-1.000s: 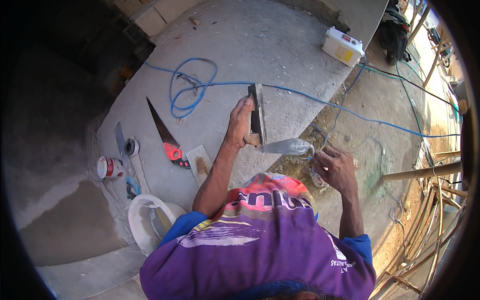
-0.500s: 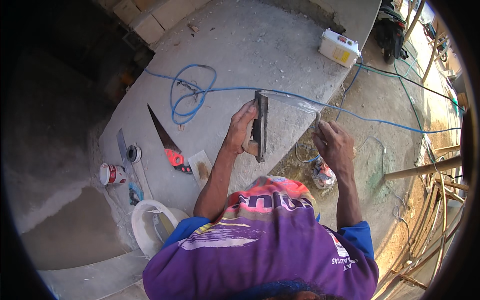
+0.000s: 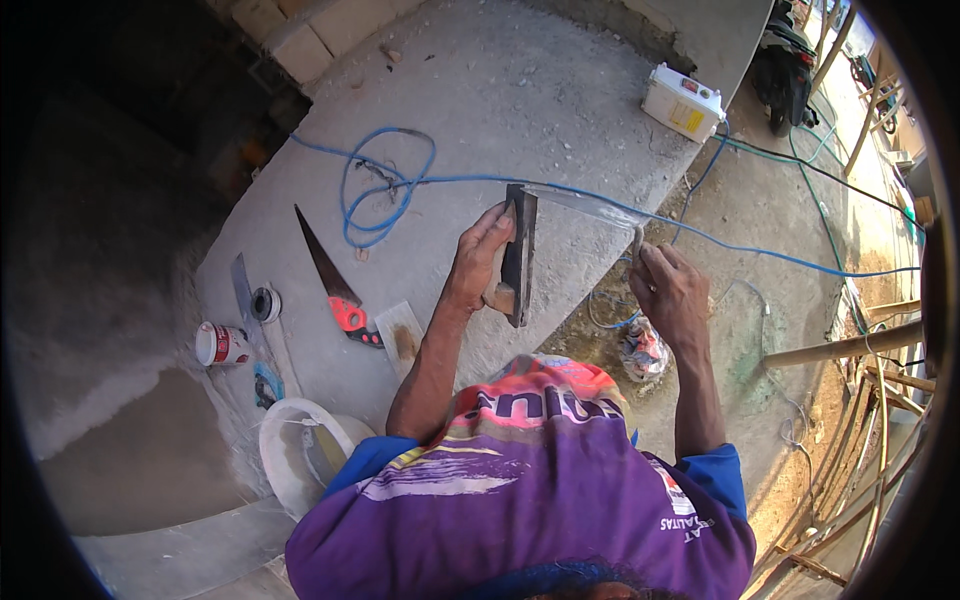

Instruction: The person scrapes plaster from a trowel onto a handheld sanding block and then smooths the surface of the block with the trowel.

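My left hand (image 3: 480,258) is closed round the handle of a dark, flat plastering float (image 3: 518,255), tilted so that its narrow edge shows. In my right hand (image 3: 668,282), fingers curled, is the handle of a trowel (image 3: 585,204); its thin grey blade stretches left, its tip at the far end of the float. Whether tip and float touch, I cannot tell. Left of my left forearm lie a handsaw (image 3: 338,290) with a red and black handle and a flat rectangular plate (image 3: 401,334) with a brown smear.
A blue hose (image 3: 470,179) runs across the concrete slab (image 3: 500,90), looped at left. Beyond stands a white box (image 3: 683,102). At left are a tape roll (image 3: 265,304), a small tub (image 3: 221,344) and a white bucket (image 3: 280,440). A crumpled bag (image 3: 645,352) sits below the slab edge.
Both hands stay almost where they were, with the float and trowel still held. The float is turned very slightly; the surroundings shift a little with the head.
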Motion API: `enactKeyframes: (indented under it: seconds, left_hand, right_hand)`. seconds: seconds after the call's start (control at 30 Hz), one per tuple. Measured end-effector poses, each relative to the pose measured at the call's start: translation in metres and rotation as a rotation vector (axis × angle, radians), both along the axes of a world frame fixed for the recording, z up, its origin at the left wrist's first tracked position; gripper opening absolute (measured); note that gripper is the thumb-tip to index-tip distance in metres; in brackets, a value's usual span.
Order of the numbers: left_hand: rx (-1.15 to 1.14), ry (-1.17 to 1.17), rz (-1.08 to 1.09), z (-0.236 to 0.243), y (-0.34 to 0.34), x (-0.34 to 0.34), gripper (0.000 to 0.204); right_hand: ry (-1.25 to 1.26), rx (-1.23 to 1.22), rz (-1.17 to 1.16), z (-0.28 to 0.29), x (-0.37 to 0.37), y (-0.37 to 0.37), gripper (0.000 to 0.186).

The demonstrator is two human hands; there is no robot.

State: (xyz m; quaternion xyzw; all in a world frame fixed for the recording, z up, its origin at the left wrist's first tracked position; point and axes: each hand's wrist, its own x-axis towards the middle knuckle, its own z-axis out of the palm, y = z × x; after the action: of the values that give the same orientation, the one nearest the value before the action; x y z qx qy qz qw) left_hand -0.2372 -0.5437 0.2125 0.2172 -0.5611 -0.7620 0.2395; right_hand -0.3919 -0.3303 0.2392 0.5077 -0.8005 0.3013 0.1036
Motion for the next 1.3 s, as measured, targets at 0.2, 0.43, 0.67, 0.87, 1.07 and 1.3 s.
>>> enactKeyframes:
  seconds: [0.2,0.43,0.67,0.87,1.07,1.3]
  left_hand:
    - [0.0,-0.014,0.082,-0.007,-0.009,0.006,0.044]
    - [0.108,0.018,0.02,-0.003,-0.009,0.004,0.039]
    - [0.078,-0.001,0.149,-0.012,-0.032,0.007,0.03]
    - [0.257,0.052,0.159,-0.016,-0.05,0.006,0.036]
    - [0.287,0.077,0.103,-0.014,-0.05,0.01,0.036]
    - [0.423,0.114,0.207,-0.016,-0.059,0.011,0.038]
  right_hand:
    - [-0.056,0.12,0.186,-0.011,0.005,0.009,0.013]
    - [-0.061,0.024,0.109,0.0,0.001,0.0,0.012]
    - [0.0,0.229,0.343,-0.019,0.019,0.019,0.012]
    - [-0.053,0.228,0.427,-0.019,0.03,0.024,0.011]
    - [-0.081,0.061,0.183,-0.014,0.032,0.011,0.011]
    - [0.048,0.241,0.432,-0.024,0.042,0.025,0.018]
